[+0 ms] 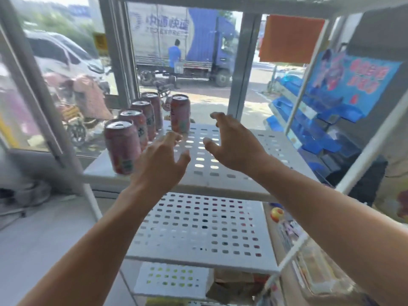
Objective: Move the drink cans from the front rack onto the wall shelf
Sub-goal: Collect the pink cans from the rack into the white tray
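Several pink drink cans stand on the white perforated rack shelf (231, 180). A row runs along its left edge, the nearest can (122, 146) at the front corner. One more can (180, 113) stands apart, further back toward the middle. My left hand (161, 164) hovers over the shelf just right of the nearest can, fingers spread and relaxed, holding nothing. My right hand (231, 142) is raised over the shelf's middle, fingers loosely curved and empty, a little right of the lone can.
A lower perforated shelf (198, 228) sits under the top one, with goods below it. White rack posts (364, 157) rise at the right. Blue bins (309, 124) and a blue poster (348, 80) are at the right. A glass window with metal frame (242, 62) stands behind.
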A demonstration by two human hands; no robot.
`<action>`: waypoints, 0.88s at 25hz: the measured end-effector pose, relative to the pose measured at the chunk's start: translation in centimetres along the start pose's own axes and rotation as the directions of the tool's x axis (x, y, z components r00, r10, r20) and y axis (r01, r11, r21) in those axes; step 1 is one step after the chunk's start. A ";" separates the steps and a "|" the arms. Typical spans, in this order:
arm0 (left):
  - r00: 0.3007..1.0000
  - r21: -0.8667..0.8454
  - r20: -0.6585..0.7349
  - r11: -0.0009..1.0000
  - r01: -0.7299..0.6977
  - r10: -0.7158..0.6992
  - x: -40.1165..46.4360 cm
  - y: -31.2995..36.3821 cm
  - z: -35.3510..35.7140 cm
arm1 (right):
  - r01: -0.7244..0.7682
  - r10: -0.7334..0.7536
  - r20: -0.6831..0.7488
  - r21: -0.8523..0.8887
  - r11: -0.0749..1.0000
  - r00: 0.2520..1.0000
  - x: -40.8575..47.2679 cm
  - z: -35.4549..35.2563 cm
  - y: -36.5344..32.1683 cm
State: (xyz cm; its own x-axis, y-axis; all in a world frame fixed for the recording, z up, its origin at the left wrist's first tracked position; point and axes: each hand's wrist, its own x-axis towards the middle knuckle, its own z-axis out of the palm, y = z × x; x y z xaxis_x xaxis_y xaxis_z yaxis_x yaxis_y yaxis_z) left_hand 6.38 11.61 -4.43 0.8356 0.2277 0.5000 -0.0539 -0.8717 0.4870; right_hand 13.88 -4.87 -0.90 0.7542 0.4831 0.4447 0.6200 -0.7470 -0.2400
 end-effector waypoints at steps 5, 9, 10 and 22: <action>0.999 0.014 -0.029 0.999 0.045 -0.045 2.4 -0.6 1.1 | 0.007 -0.004 0.087 -0.042 0.999 0.996 6.5 2.5 0.2; 0.995 -0.005 -0.056 0.997 0.078 -0.078 5.1 -0.2 2.3 | -0.013 0.017 0.105 -0.044 0.999 0.994 11.7 4.4 0.5; 0.994 -0.021 -0.067 0.996 0.081 -0.082 5.6 -0.2 2.5 | -0.032 0.036 0.116 -0.040 0.999 0.993 12.8 4.7 0.5; 0.990 -0.128 -0.114 0.989 0.074 -0.088 7.5 -0.7 3.2 | -0.106 0.112 0.218 -0.042 0.994 0.969 18.5 7.8 0.5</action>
State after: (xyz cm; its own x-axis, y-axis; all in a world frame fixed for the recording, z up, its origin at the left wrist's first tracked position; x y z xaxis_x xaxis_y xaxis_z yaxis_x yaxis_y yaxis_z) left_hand 14.42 12.56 -3.36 0.7692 0.3518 0.5335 -0.0616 -0.7901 0.6099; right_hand 29.83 7.24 0.45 0.8480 0.4839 0.2161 0.5271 -0.8125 -0.2490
